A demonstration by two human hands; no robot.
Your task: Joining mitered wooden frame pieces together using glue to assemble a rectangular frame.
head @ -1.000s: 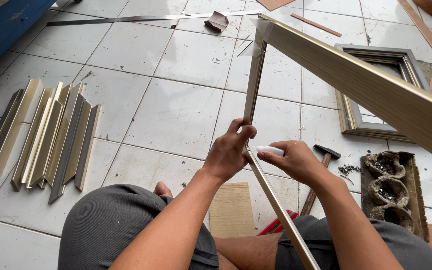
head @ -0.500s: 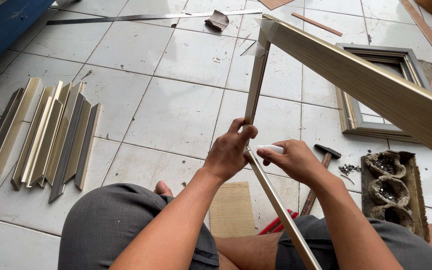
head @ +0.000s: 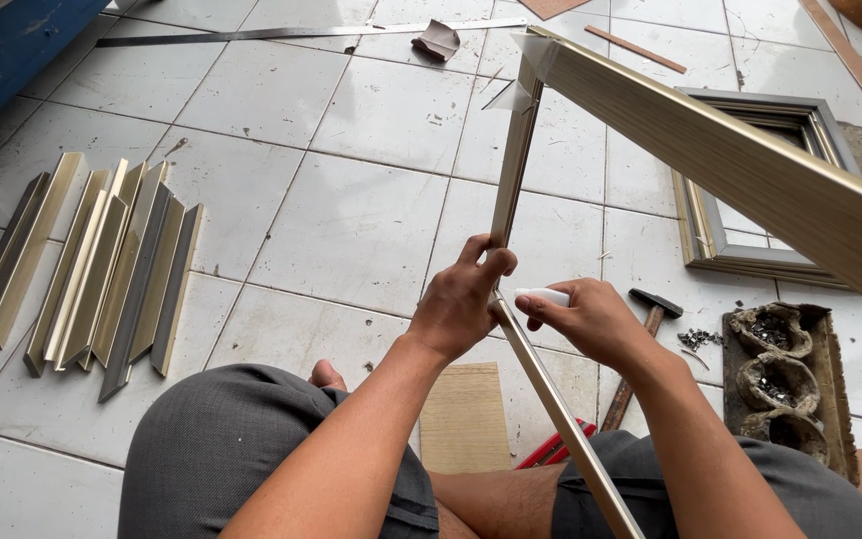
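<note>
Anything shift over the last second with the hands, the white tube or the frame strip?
Barely anything. The right hand has turned the small white tube slightly, so its tip now sits against the frame strip beside the left hand. The left hand keeps the same grip on the strip. Nothing was picked up or let go. The pile of cut mouldings, hammer and finished frame lie as before.

Both forearms reach forward from the lap, nearly meeting. The left hand (head: pixel 463 299) is curled shut, thumb up; the right hand (head: pixel 591 319) pinches with its fingers (head: pixel 536 307), wrist bent inward.
</note>
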